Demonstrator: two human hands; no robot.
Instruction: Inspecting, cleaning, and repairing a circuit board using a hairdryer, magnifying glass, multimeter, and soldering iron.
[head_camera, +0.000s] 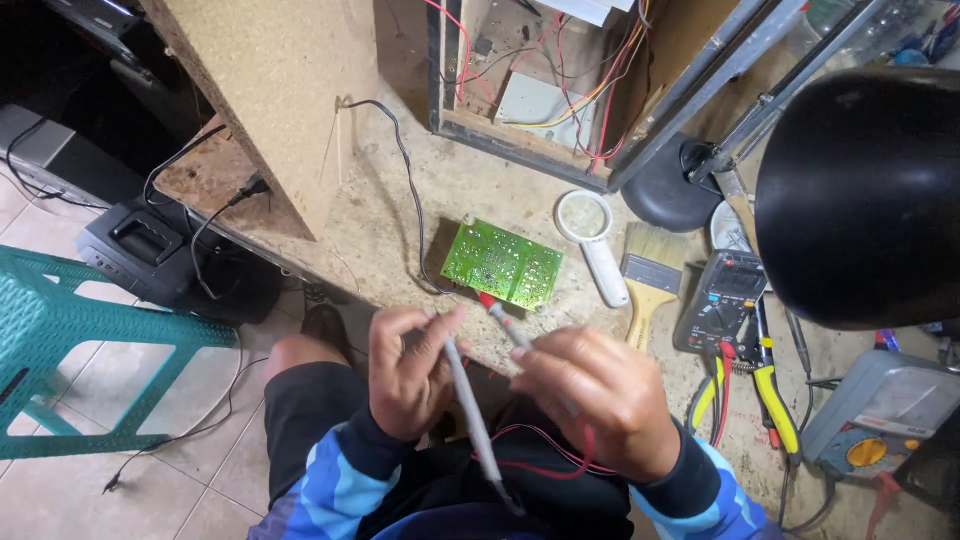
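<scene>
Left hand (405, 372): gripped one grey probe (470, 410).
Right hand (598, 398): gripped one red-tipped probe (505, 322) — near one green circuit board (502, 263).

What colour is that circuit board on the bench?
Green, seen in the head view: circuit board.

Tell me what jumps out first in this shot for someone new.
The green circuit board on the chipboard bench at centre draws the eye, with the left hand and right hand just below it, each holding a grey test probe. The right hand's red-tipped probe points at the board's near edge. At upper right, a black lamp shade looms over a multimeter and a paintbrush.
</scene>
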